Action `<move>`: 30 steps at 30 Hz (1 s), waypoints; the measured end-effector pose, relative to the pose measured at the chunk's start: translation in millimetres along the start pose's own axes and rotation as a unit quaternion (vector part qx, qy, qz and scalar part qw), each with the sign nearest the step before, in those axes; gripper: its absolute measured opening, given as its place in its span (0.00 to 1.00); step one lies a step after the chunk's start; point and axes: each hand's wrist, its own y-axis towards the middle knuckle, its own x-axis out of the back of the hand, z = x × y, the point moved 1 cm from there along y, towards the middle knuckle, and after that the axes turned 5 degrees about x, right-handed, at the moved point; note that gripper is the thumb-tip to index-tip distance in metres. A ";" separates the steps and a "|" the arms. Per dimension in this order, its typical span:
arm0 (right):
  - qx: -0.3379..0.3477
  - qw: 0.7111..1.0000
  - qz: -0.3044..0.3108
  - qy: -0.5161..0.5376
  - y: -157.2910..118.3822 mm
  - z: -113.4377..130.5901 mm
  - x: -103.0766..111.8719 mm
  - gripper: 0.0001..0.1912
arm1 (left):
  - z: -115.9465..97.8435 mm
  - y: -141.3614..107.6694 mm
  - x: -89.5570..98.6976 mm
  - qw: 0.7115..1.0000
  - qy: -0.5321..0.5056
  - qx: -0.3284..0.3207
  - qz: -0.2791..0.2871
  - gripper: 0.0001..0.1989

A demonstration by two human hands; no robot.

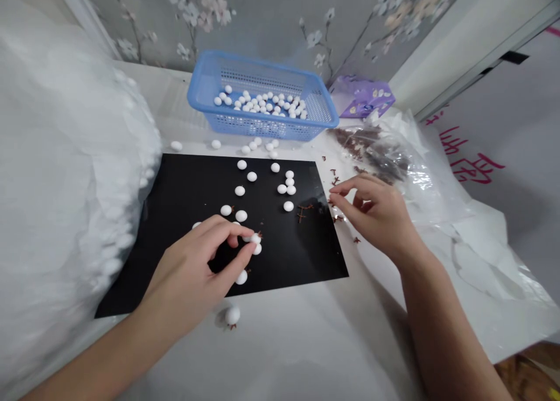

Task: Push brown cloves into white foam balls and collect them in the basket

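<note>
My left hand [199,264] is over the black mat [179,196], its thumb and index finger pinching a small white ball [255,238] with a brown twig-like piece at its edge. Another white ball [257,249] lies right beside that one. At the mat's right edge, my right hand [371,208] has its thumb and index finger closed in a pinch above small brown branched pieces [336,181]. Whatever is between those fingertips is too small to make out. A few joined brown twigs [301,211] lie on the mat. Near the front, one white ball [233,315] has brown prongs under it.
A blue plastic basket [266,129] holding many white balls stands behind the mat. At the left bulges a large clear bag [65,185] of white balls. To the right are a plastic bag of brown pieces [385,156] and a purple packet [365,97]. Loose balls [216,145] lie before the basket.
</note>
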 end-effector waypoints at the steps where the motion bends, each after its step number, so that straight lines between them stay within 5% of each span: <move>1: 0.001 1.000 0.011 0.015 -0.7 2.9 -3.0 0.04 | 0.2 0.1 -0.2 1.000 0.000 -0.004 -0.002 0.08; 10: 0.028 0.998 0.051 0.035 -4.0 12.1 -25.9 0.05 | -0.8 -2.0 -0.3 0.999 -0.002 -0.029 -0.028 0.08; 15: 0.038 0.998 0.038 0.030 -6.1 19.0 -24.1 0.03 | 0.5 3.1 7.2 0.982 0.023 0.074 -0.170 0.06; 20: 0.063 0.994 0.058 0.069 -13.0 31.1 -29.8 0.02 | 7.9 12.2 9.2 0.975 -0.006 0.124 -0.184 0.13; 22: 0.077 0.991 0.074 0.076 -15.7 35.8 -32.4 0.02 | 7.5 11.8 9.0 0.981 0.030 0.084 -0.173 0.13; 27: 0.113 0.984 0.121 0.065 -18.3 42.0 -35.0 0.03 | 0.3 4.7 5.9 0.977 0.142 -0.133 -0.092 0.16; 30: 0.124 0.982 0.128 0.066 -18.1 41.5 -36.0 0.04 | -0.4 2.8 4.1 0.970 0.144 -0.181 -0.077 0.16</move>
